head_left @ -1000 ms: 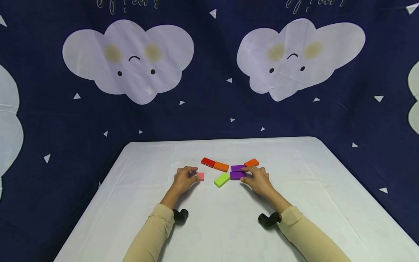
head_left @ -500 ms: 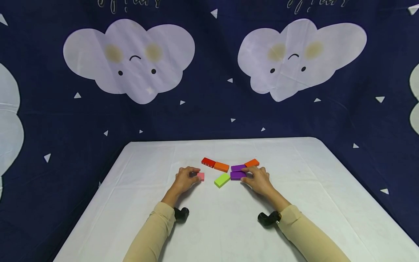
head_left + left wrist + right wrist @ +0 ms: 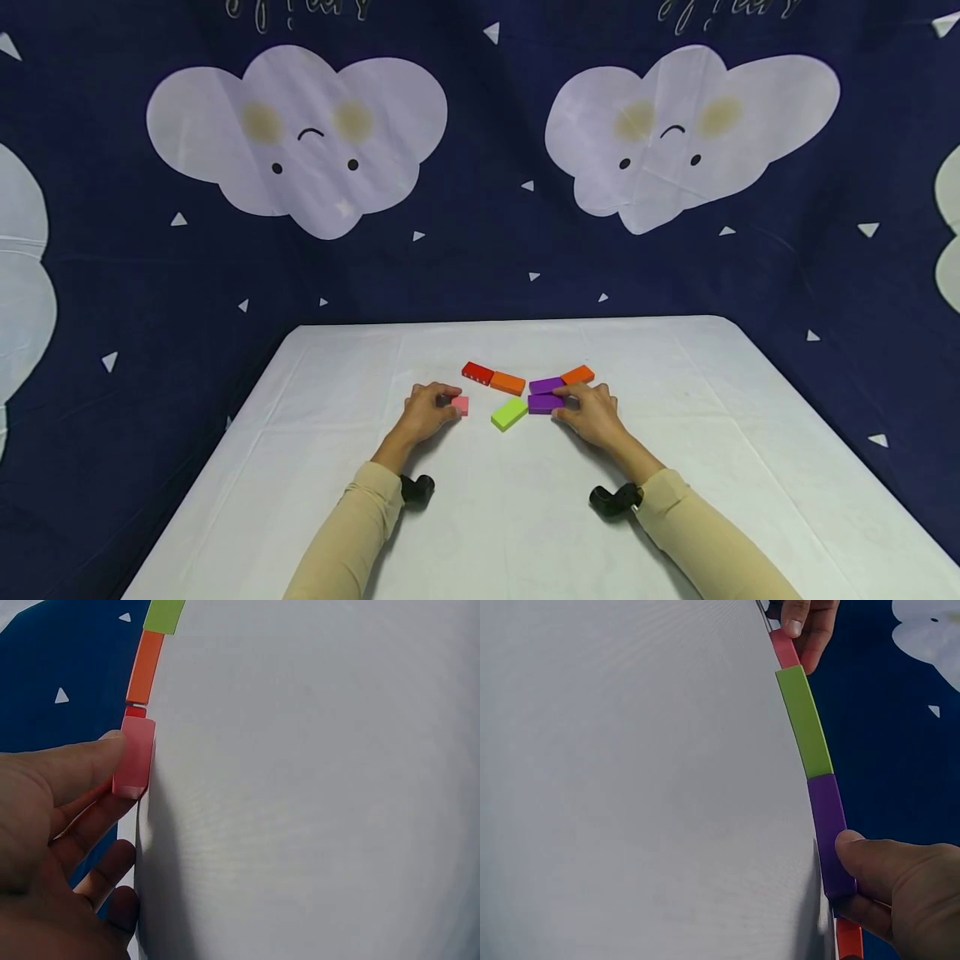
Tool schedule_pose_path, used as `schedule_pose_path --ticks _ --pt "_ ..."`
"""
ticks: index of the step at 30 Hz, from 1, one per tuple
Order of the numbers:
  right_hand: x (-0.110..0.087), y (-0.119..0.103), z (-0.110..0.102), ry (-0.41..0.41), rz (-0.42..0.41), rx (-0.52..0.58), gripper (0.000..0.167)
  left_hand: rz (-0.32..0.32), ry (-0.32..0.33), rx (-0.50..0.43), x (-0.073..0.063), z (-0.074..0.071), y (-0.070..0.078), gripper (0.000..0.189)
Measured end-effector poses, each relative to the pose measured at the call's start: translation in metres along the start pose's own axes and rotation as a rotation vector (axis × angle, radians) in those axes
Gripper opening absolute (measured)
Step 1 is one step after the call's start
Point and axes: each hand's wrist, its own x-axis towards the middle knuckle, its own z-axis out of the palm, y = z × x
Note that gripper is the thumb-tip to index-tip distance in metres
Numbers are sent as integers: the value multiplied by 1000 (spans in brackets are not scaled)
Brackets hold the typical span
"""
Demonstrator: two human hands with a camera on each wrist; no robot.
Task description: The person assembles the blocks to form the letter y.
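In the head view my left hand [image 3: 427, 412] pinches a pink domino-shaped block [image 3: 461, 406] between thumb and fingers. The left wrist view shows the thumb on one side of the pink block [image 3: 136, 756], other fingers loosely curled below. My right hand [image 3: 594, 414] grips the nearer of two purple blocks [image 3: 545, 404], thumb on its near side and a finger on its far side. The other purple block [image 3: 545, 386] lies just behind. Between the hands lies a lime green block [image 3: 510, 413], one corner close to the nearer purple block.
Behind the green block, a red block [image 3: 477, 372] with white dots lies end to end with an orange block [image 3: 507, 383]. Another orange block [image 3: 578, 374] sits beyond the right hand. A white cloth [image 3: 495, 517] covers the table; a dark blue cloud-print curtain [image 3: 487, 250] hangs behind.
My left fingers have shifted slightly right over the pink block. The right hand and the blocks stay practically where they were.
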Motion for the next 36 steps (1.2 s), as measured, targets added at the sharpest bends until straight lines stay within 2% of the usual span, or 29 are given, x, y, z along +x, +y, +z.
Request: schedule_pose_path --ticks 11,23,36 --pt "1 2 2 9 -27 -7 38 -5 -9 16 -1 0 1 32" --pt "1 3 2 1 -36 -16 36 28 -7 11 -3 -1 2 33" --pt "1 2 3 -8 -24 -14 32 -34 -3 -28 0 1 1 31"
